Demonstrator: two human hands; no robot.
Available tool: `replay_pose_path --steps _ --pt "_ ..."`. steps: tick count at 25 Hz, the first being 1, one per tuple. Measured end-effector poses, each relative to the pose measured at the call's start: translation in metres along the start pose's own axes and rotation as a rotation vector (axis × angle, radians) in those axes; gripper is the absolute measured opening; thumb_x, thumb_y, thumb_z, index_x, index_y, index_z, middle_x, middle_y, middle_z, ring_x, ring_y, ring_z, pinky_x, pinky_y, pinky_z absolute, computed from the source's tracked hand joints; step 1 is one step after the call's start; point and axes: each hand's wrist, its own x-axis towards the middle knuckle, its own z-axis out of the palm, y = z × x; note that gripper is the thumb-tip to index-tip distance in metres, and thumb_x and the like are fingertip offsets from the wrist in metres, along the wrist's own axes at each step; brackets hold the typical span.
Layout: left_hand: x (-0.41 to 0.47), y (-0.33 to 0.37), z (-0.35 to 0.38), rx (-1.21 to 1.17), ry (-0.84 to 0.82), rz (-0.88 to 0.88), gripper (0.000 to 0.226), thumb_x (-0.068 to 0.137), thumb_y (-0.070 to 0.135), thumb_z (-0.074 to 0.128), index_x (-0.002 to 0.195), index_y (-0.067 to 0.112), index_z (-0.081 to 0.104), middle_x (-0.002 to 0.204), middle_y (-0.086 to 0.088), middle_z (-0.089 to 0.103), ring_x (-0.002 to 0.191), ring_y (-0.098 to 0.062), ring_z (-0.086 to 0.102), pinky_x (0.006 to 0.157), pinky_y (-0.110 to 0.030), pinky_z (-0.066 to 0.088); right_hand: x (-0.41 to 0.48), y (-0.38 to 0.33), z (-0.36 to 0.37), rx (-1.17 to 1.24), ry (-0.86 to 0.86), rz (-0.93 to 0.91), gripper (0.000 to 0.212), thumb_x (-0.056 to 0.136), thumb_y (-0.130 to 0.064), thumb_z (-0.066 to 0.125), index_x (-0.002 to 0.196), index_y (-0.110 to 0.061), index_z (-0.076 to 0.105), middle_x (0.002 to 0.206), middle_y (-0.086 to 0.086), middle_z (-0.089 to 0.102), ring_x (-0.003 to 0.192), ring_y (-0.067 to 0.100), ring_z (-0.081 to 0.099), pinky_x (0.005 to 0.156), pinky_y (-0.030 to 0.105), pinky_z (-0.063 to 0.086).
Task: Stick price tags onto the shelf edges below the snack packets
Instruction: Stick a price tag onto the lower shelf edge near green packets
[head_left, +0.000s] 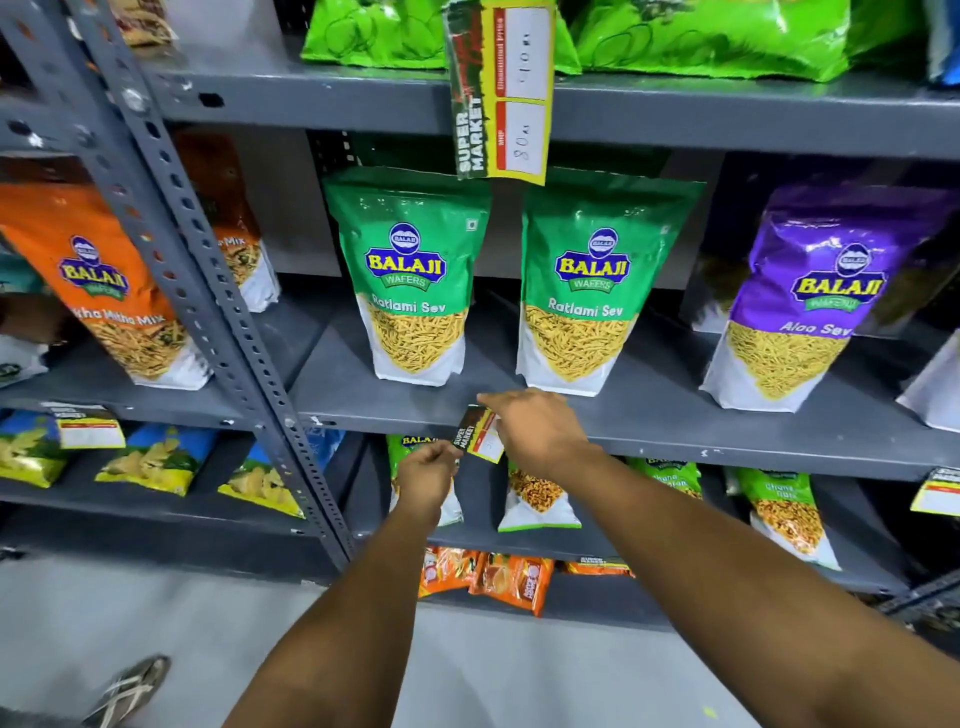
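Note:
A yellow and black price tag (477, 432) lies against the front edge of the grey shelf (675, 434), just below two green Ratlami Sev packets (415, 280) (587, 291). My right hand (535, 428) covers the tag's right side, fingers flat on it and on the shelf edge. My left hand (428, 465) pinches the tag's lower left corner. A purple Aloo Sev packet (800, 301) stands further right on the same shelf. A larger price tag (501, 91) hangs on the shelf edge above.
A slotted grey upright (208, 291) divides the racks. Orange mix packets (114, 291) stand at left. Smaller packets fill the lower shelves, where more tags (88, 428) (937, 496) are stuck. A sandalled foot (130, 691) rests on the floor at bottom left.

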Motion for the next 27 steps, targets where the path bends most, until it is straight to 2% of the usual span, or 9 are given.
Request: replay_pose_path --steps 3,5,7,10,14,17,21,27 --pt "-0.002 0.003 -0.003 -0.026 -0.042 -0.007 0.014 0.088 0.006 0.063 0.075 0.013 0.064 0.072 -0.002 0.062 0.068 -0.017 0.054 0.051 -0.019 0.04 0.008 -0.011 0.006 -0.044 0.056 -0.032 0.035 0.092 -0.028 0.051 0.126 -0.03 0.054 0.117 0.004 0.067 0.108 0.033 0.06 0.084 0.038 0.046" --pt "-0.002 0.001 -0.003 -0.007 -0.044 0.004 0.009 0.087 0.008 0.065 0.078 0.01 0.066 0.071 -0.002 0.063 0.065 -0.014 0.054 0.054 -0.021 0.041 0.011 -0.017 0.01 -0.109 0.075 -0.054 0.02 0.09 -0.027 0.051 0.106 -0.027 0.063 0.102 0.004 0.07 0.097 0.033 0.063 0.073 0.033 0.037" --pt "-0.001 0.0 -0.007 0.042 -0.066 0.039 0.01 0.087 0.011 0.065 0.078 0.01 0.067 0.069 -0.002 0.063 0.065 -0.015 0.055 0.055 -0.023 0.041 0.01 -0.018 0.014 -0.154 0.088 -0.061 0.013 0.087 -0.023 0.052 0.094 -0.024 0.063 0.093 0.004 0.069 0.089 0.033 0.064 0.068 0.033 0.031" --pt "-0.001 0.001 -0.02 0.182 -0.115 0.135 0.015 0.089 0.012 0.062 0.076 0.008 0.068 0.067 -0.006 0.061 0.057 -0.013 0.049 0.054 -0.025 0.038 -0.004 -0.009 0.024 -0.047 0.092 -0.004 0.016 0.092 -0.027 0.047 0.094 -0.024 0.062 0.094 0.003 0.07 0.088 0.032 0.064 0.068 0.034 0.035" --pt "-0.002 0.009 -0.04 0.24 -0.157 0.213 0.01 0.086 0.013 0.066 0.079 0.01 0.071 0.073 -0.011 0.065 0.064 -0.018 0.054 0.062 -0.028 0.044 -0.027 0.008 0.037 0.2 0.078 0.177 0.021 0.093 -0.032 0.045 0.094 -0.025 0.064 0.101 0.001 0.067 0.092 0.029 0.062 0.074 0.036 0.045" --pt "0.0 0.02 -0.039 0.298 -0.111 0.277 0.01 0.084 0.017 0.069 0.087 0.009 0.073 0.081 -0.007 0.072 0.07 -0.016 0.062 0.068 -0.029 0.048 -0.029 0.01 0.043 0.248 0.062 0.252 0.022 0.093 -0.031 0.046 0.09 -0.024 0.066 0.097 0.002 0.068 0.091 0.029 0.063 0.07 0.033 0.045" --pt "-0.003 0.028 -0.031 0.433 -0.045 0.404 0.011 0.084 0.02 0.069 0.085 0.01 0.073 0.079 -0.002 0.073 0.074 -0.015 0.066 0.07 -0.027 0.052 -0.026 0.009 0.044 0.335 0.082 0.392 0.014 0.091 -0.032 0.051 0.098 -0.025 0.061 0.098 0.004 0.071 0.09 0.031 0.065 0.072 0.034 0.05" --pt "-0.004 0.031 -0.03 0.532 0.008 0.436 0.013 0.085 0.025 0.068 0.084 0.013 0.073 0.078 0.002 0.073 0.075 -0.015 0.067 0.072 -0.033 0.056 -0.022 0.008 0.045 0.341 0.084 0.423 0.01 0.09 -0.033 0.053 0.094 -0.027 0.058 0.095 0.003 0.073 0.087 0.03 0.065 0.072 0.035 0.051"
